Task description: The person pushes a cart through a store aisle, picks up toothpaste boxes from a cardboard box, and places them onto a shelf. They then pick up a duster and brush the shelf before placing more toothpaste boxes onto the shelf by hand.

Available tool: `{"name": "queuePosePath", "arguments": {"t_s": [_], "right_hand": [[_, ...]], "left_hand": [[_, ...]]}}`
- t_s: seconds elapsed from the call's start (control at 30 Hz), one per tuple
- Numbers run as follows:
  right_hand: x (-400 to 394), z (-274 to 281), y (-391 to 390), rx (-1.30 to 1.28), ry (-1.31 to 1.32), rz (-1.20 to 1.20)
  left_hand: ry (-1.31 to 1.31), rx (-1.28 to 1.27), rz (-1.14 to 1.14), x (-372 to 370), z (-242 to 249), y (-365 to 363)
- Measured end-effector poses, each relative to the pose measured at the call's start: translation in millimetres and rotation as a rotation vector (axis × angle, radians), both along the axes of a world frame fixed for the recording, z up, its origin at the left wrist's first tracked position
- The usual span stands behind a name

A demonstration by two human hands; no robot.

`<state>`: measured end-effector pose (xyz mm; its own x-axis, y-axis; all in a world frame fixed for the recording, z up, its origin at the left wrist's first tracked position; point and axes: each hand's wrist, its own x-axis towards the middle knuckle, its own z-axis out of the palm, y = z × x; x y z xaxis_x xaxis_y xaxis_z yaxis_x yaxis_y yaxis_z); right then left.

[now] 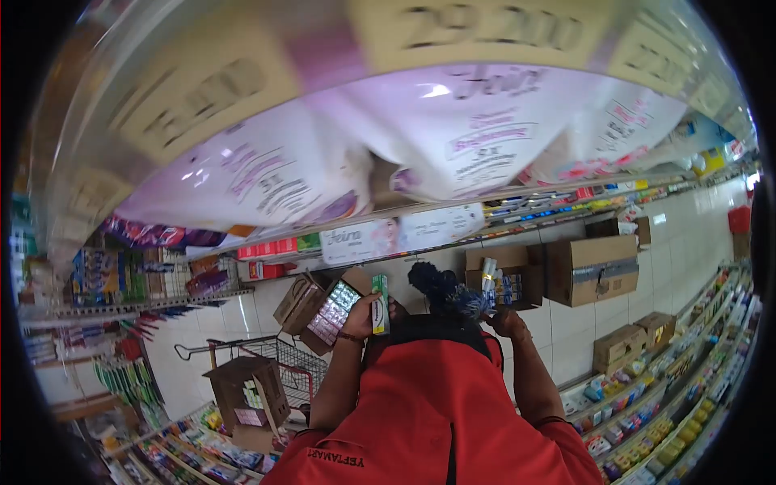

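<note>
My left hand (361, 320) is closed around a narrow green and white carton (380, 301) with a yellow end, held upright in front of my red shirt. Just beside it stands an open cardboard box (346, 280) filled with small shiny packs (333, 311). My right hand (508, 324) is closed at the end of a dark blue fluffy duster (440, 291), which reaches left across my waist. The duster's handle is hidden in the fingers. Behind that hand, an open carton (525, 277) holds a whitish roll-like item (488, 275) and blue packs.
A shelf with price labels (485, 28) and large white-purple pouches (477, 121) hangs close overhead. A wire shopping cart (283, 356) and an open carton (246, 392) stand at left. A taped box (594, 271) lies right on the tiled floor. Stocked shelves (679, 388) line the right.
</note>
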<state>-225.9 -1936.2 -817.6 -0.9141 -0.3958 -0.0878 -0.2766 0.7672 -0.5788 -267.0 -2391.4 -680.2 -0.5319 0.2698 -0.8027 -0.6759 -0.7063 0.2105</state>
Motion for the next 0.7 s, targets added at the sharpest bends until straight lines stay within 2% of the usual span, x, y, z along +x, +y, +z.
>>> {"name": "queuePosePath", "arguments": {"t_s": [0.03,0.07,0.13,0.17,0.2,0.27,0.3,0.33,0.4,0.43,0.47,0.57,0.6,0.67,0.7], "right_hand": [[-16,19,-9,-0.069,-0.119,-0.028],[-32,40,-23,-0.071,-0.118,-0.003],[-57,71,-44,0.033,-0.341,0.047],[-64,79,-52,0.183,-0.148,0.223],[-73,84,-64,0.188,-0.136,0.250],[-91,96,-99,-0.023,-0.123,0.506],[-100,138,-129,0.083,-0.391,0.395],[-99,159,-151,0.092,-0.381,0.421],[-98,181,-186,-0.218,-0.393,0.329],[-97,179,-201,-0.142,-0.270,0.395],[-95,179,-210,-0.128,-0.277,0.416],[-87,192,-240,-0.092,-0.434,0.353],[-84,198,-250,-0.065,-0.484,0.349],[-73,195,-268,-0.028,-0.543,0.360],[-68,187,-274,-0.090,-0.473,0.383]], "left_hand": [[0.030,-0.041,0.033,9,-13,-11],[0.032,-0.045,0.058,16,-24,-23],[0.013,-0.026,0.183,30,-37,-46],[-0.004,-0.111,0.277,38,-41,-54],[0.004,-0.109,0.306,44,-38,-61],[-0.035,-0.204,0.675,59,-30,-79],[-0.038,-0.170,0.779,75,-62,-100],[-0.032,-0.165,0.807,84,-73,-115],[0.101,-0.195,1.007,100,-87,-137],[0.199,-0.081,0.989,109,-96,-151],[0.191,-0.074,1.013,120,-104,-164],[-0.002,-0.172,1.063,143,-107,-191],[0.106,-0.143,1.036,150,-115,-199],[0.059,-0.149,1.007,138,-105,-203],[0.047,-0.148,1.024,135,-102,-206]]}}
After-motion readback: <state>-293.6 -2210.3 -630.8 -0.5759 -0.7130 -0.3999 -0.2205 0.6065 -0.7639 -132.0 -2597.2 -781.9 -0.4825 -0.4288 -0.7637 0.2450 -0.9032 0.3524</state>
